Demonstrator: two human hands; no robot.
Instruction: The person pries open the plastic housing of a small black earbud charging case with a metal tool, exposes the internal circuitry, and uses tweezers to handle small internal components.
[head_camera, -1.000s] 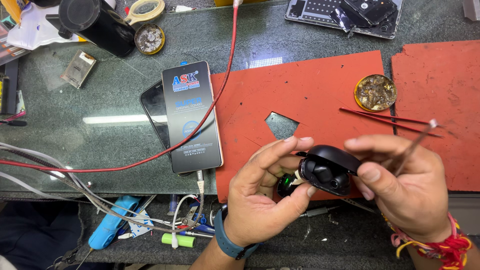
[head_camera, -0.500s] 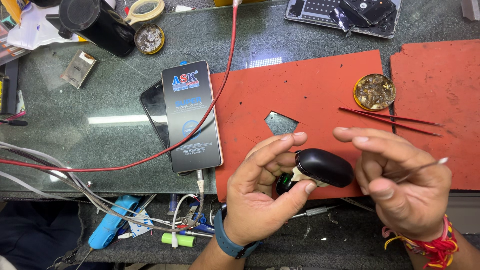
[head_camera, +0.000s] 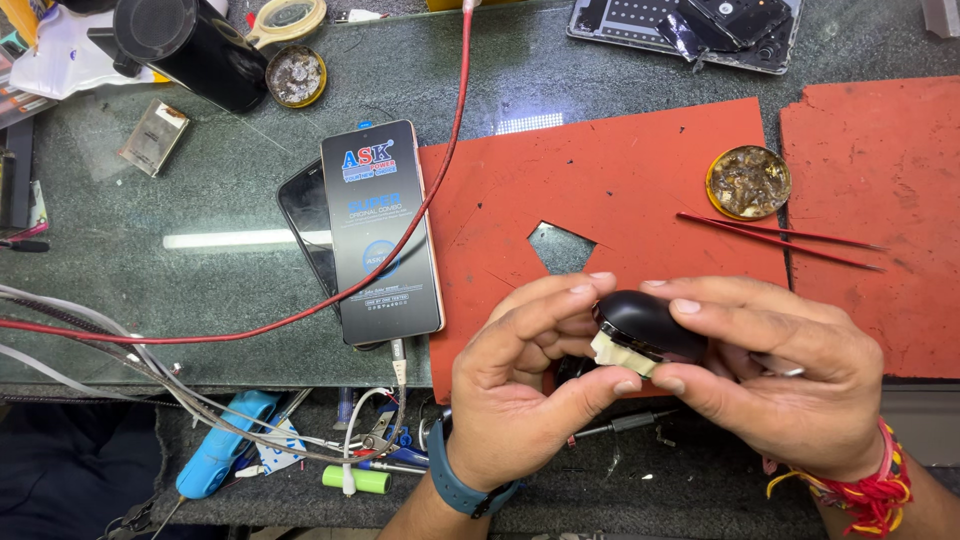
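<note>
Both my hands hold a small black rounded case (head_camera: 650, 322) with a pale inner part showing at its lower edge, just above the near edge of the red mat (head_camera: 610, 190). My left hand (head_camera: 525, 385) curls around its left side, thumb under it and fingers on top. My right hand (head_camera: 775, 375) covers its right side from above, with the fingertips on the black shell. A thin metal tool sticks out between my right fingers.
A phone (head_camera: 380, 235) with a printed screen cover lies on another dark phone, left of the mat, under a red cable (head_camera: 440, 180). Red tweezers (head_camera: 780, 240) and a round tin (head_camera: 748, 182) lie on the mat. Cables and a blue tool (head_camera: 215, 455) sit at the near left.
The case was open with its green inside showing; now its black lid is down. My right hand moved left over it, and the thin tool it held upright is tucked in.
</note>
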